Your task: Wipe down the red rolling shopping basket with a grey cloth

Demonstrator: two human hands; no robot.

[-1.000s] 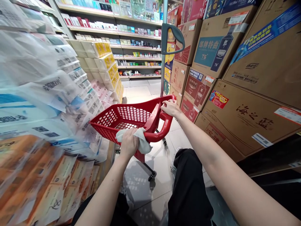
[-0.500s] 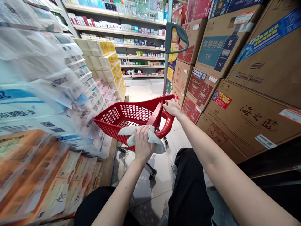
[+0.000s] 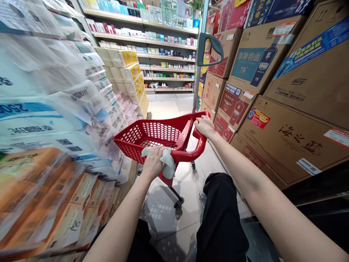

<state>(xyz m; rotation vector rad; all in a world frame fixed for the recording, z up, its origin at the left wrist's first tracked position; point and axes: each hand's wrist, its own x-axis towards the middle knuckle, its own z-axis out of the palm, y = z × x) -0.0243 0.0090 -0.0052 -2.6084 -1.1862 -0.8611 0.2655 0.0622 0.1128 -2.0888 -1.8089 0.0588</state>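
Note:
A red plastic shopping basket (image 3: 152,135) on wheels stands in front of me in a store aisle. My left hand (image 3: 153,162) is closed on a pale grey cloth (image 3: 167,162) and presses it against the basket's near rim, left of the red handle loop (image 3: 196,148). My right hand (image 3: 205,126) grips the far right corner of the basket's rim. The basket looks to hold nothing. My black-trousered knee (image 3: 218,203) is below the basket.
Stacked packs of tissue in plastic wrap (image 3: 54,120) fill the left side. Cardboard cartons (image 3: 283,94) are piled on the right. A grey pull handle on a pole (image 3: 209,47) rises behind the basket. Stocked shelves (image 3: 152,47) close the aisle's far end over a tiled floor (image 3: 169,105).
My left hand slid the cloth from the handle's middle back to the left along the basket's near rim. The right hand kept its grip on the corner.

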